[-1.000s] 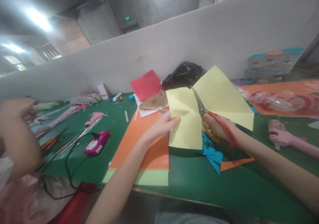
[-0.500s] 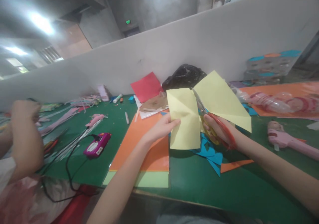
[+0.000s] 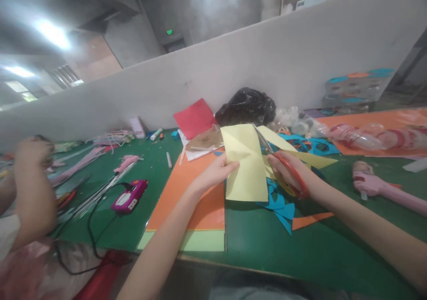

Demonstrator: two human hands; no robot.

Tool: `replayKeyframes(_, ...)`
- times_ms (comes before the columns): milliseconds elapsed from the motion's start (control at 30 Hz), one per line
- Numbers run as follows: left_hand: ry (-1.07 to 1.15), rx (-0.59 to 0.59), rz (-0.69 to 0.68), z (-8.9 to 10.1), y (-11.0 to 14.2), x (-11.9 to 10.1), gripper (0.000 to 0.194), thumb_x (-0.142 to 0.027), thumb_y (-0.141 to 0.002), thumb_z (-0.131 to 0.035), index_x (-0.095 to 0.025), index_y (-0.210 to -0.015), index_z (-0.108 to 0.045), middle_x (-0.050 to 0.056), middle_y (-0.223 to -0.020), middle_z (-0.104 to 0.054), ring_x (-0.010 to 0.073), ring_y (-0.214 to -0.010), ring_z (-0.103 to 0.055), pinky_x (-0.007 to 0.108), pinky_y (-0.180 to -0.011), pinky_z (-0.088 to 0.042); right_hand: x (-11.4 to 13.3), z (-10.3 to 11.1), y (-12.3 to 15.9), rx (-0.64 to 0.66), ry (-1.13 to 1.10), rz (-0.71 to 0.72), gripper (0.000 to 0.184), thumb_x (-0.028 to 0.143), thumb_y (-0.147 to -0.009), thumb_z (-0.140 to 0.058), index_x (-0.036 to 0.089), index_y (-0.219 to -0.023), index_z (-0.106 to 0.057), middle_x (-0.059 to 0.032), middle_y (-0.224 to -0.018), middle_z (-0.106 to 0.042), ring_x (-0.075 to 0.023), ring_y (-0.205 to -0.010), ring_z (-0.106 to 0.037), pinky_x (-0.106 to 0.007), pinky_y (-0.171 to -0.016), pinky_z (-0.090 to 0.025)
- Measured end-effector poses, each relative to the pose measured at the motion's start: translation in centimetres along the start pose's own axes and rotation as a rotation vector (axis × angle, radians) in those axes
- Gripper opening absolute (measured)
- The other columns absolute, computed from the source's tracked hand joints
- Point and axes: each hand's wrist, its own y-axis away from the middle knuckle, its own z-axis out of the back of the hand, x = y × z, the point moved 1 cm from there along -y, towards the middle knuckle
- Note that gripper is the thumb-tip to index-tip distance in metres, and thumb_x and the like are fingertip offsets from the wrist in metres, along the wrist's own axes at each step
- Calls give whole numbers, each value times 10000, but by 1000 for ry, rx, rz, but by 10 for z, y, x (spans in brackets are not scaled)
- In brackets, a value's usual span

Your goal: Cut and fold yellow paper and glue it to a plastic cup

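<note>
Now the pale-yellow paper flap [image 3: 278, 138] right of centre has dropped, suggesting a near-finished cut; mid-frame, the left hand [image 3: 213, 173] pinches the creased pale-yellow paper rectangle [image 3: 246, 168], the right hand [image 3: 289, 163] grips red-handled metal scissors [image 3: 266, 146].

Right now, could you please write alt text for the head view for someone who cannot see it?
A person's left hand holds a pale yellow paper sheet while the right hand holds red-handled scissors at its right edge. Blue paper offcuts lie on the green table; a pink glue gun is at right.
</note>
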Motion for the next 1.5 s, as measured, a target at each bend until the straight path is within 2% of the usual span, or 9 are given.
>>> replayKeyframes(233, -2, -69, -12, 6, -1, 0, 453, -395, -913, -638, -225, -1333, -642, 97, -1328, -692, 273, -1188, -663, 406, -999, -527, -4, -3, 4, 89, -147, -88, 555, 770, -848, -526, 248, -716, -390, 65, -526, -404, -105, -456, -381, -261, -443, -311)
replayKeyframes(500, 182, -234, -26, 4, 0, -6, 415, -363, -848, -710, -217, -1235, -688, 105, -1289, -713, 271, -1174, -670, 395, -1015, -520, 0, 2, 0, 161, -310, -174, 604, 781, -901, -397, 241, -632, -401, 23, -496, -436, -121, -450, -398, -287, -474, -367)
replayKeyframes(700, 208, -409, -25, -6, -10, 4, 502, -213, -820, -643, -206, -1319, -595, 101, -1305, -696, 264, -1124, -685, 407, -980, -535, 9, 24, 0, -37, 226, -117, 544, 778, -812, -540, 239, -754, -514, -10, -602, -587, -182, -542, -544, -297, -546, -393)
replayKeyframes(800, 153, -528, -27, -4, -16, 14, 535, -159, -783, -620, -190, -1315, -573, 100, -1286, -696, 260, -1135, -673, 400, -983, -532, 4, 29, -4, -13, 494, -153, 513, 712, -804, -591, 228, -973, -615, -63, -713, -685, -250, -608, -626, -317, -562, -397)
replayKeyframes(967, 202, -606, -53, 0, -20, 22, 528, -188, -760, -645, -196, -1282, -566, 99, -1228, -712, 272, -1116, -679, 398, -944, -548, -12, 24, -7, 72, 756, -96, 503, 605, -898, -489, 198, -1173, -596, -130, -896, -731, -298, -758, -677, -307, -552, -371)
replayKeyframes(1200, 241, -518, -38, -8, -15, 12, 467, -244, -754, -657, -203, -1215, -594, 82, -1194, -725, 266, -1073, -690, 375, -903, -550, -14, 20, -4, 154, 827, -25, 358, 516, -924, -472, 203, -1030, -609, -103, -888, -703, -265, -819, -658, -291, -586, -368)
replayKeyframes(1333, 262, -371, -33, -13, -10, 8, 477, -276, -716, -698, -202, -1179, -613, 75, -1156, -740, 254, -998, -702, 355, -858, -541, -5, 22, -2, -28, 824, -58, 326, 442, -951, -400, 219, -969, -637, -98, -976, -715, -252, -774, -657, -305, -579, -347)
replayKeyframes(1400, 284, -265, -15, -16, -8, 6, 499, -289, -704, -721, -202, -1184, -617, 85, -1166, -739, 260, -994, -706, 353, -844, -536, -2, 21, -2, -52, 691, -15, 349, 460, -964, -379, 230, -950, -642, -82, -935, -716, -255, -784, -657, -316, -617, -385)
replayKeyframes(1500, 286, -150, -4, -21, -6, 5, 498, -297, -715, -730, -207, -1194, -628, 94, -1189, -734, 267, -1019, -707, 348, -850, -530, -3, 14, -4, 73, 294, 61, 367, 503, -967, -388, 246, -944, -648, -44, -855, -713, -247, -821, -659, -320, -708, -455)
